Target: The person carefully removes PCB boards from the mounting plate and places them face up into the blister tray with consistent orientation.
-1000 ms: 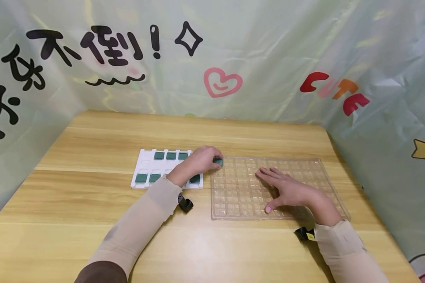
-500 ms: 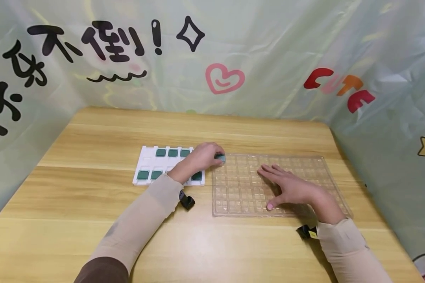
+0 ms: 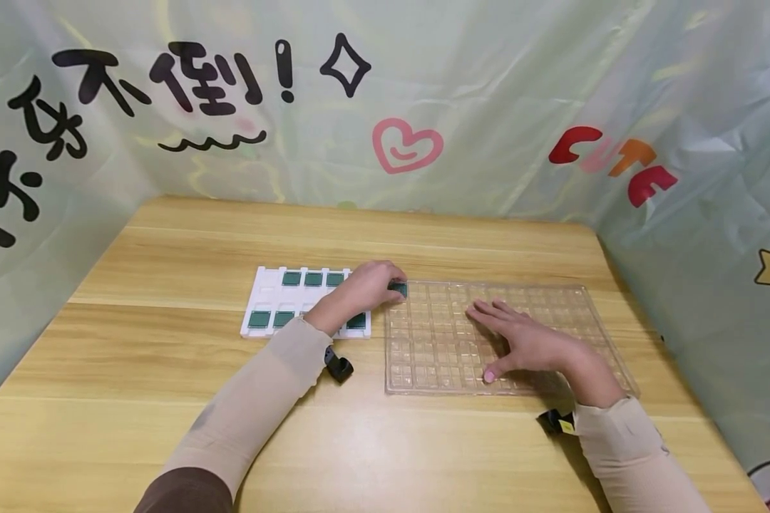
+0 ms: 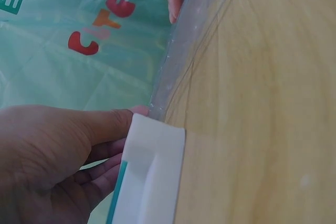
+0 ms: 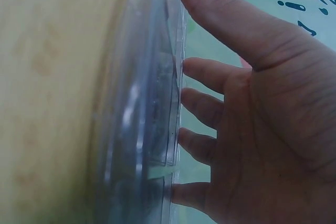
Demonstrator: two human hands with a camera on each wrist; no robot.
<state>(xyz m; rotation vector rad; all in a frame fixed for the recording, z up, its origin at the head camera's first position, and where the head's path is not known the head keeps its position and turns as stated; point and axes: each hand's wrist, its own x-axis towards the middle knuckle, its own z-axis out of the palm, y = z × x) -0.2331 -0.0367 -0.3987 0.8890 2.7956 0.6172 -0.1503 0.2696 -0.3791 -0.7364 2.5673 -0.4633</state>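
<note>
My left hand (image 3: pixel 376 283) pinches a small green square chip (image 3: pixel 398 288) between thumb and fingers, at the far left corner of a clear plastic compartment tray (image 3: pixel 462 392). Whether the chip rests fully in the corner compartment cannot be told. A white tray (image 3: pixel 289 298) with several green chips (image 3: pixel 259 319) lies beneath and left of this hand, which covers part of it. In the left wrist view the white tray's end (image 4: pixel 152 135) hides the fingertips. My right hand (image 3: pixel 520 345) rests on the clear tray with fingers spread, its fingertips (image 5: pixel 194 98) touching the top.
Both trays lie on a wooden table (image 3: pixel 359 442), a narrow gap between them. A printed curtain (image 3: pixel 475 92) encloses the back and sides. Each wrist carries a black camera, one on the left (image 3: pixel 339 365) and one on the right (image 3: pixel 555 422).
The head view has shifted slightly. Under the left fingers the chip's shade varies a little, its place at the tray corner nearly the same. The right hand has stayed still.
</note>
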